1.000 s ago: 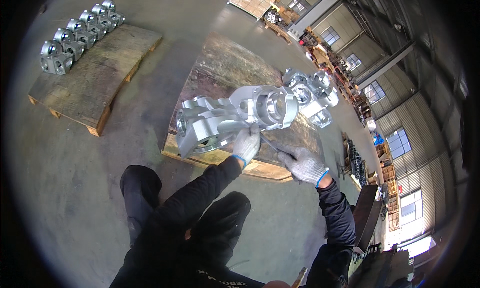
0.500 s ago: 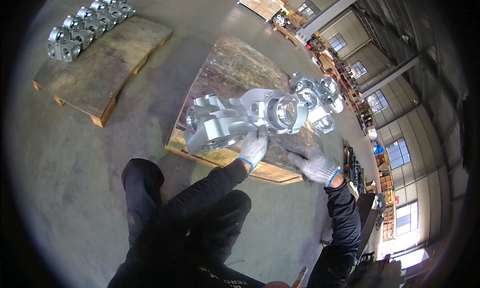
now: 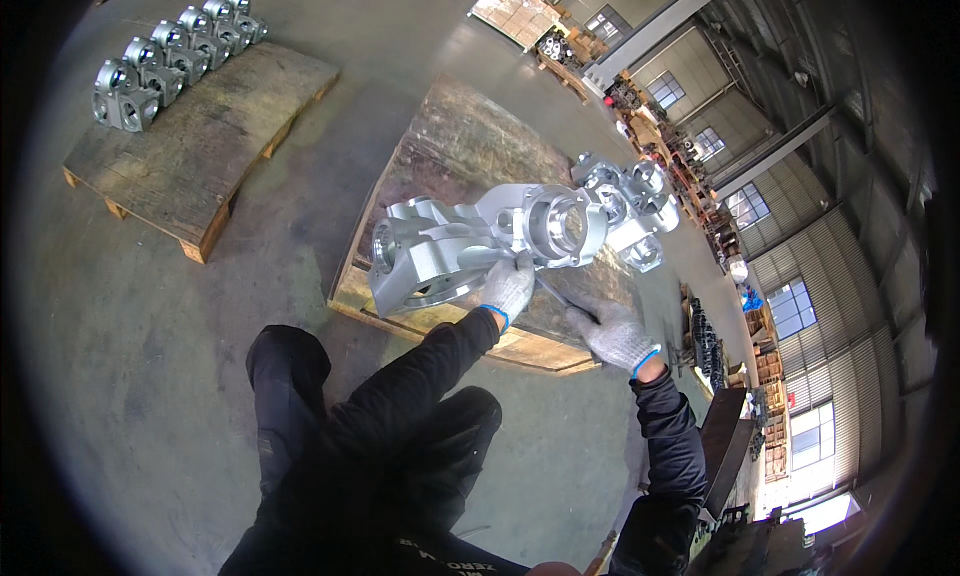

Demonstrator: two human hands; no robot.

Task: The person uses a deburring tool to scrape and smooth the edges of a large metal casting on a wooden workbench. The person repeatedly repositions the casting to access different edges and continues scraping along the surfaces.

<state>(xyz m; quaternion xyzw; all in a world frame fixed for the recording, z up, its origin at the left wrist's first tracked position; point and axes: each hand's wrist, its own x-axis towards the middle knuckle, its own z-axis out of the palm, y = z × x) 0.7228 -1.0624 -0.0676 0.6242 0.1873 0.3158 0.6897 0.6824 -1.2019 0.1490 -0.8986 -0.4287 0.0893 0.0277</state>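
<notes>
A large silvery machined metal casting (image 3: pixel 450 246), with a round bored ring at its right end, lies on a wooden pallet box (image 3: pixel 470 126) in front of me. My right hand (image 3: pixel 618 334), in a grey knit glove with a blue cuff, is closed around a thin, file-like metal tool (image 3: pixel 552 292). The tool slants up and left to the casting's near lower edge. There my left hand (image 3: pixel 508 286), gloved alike, has its fingers pinched together at the tool's far end, against the casting. The tip itself is hidden by those fingers.
More silvery castings (image 3: pixel 630 206) stand at the box's right end. On the floor at the far left, a low wooden pallet (image 3: pixel 215 136) carries a row of several similar castings (image 3: pixel 165 61). Stacked goods (image 3: pixel 690 166) and a dark steel beam (image 3: pixel 727 446) lie to the right.
My right hand and the tool have shifted slightly left, toward my left hand. My left hand stays at the same spot on the casting, which has not visibly moved.
</notes>
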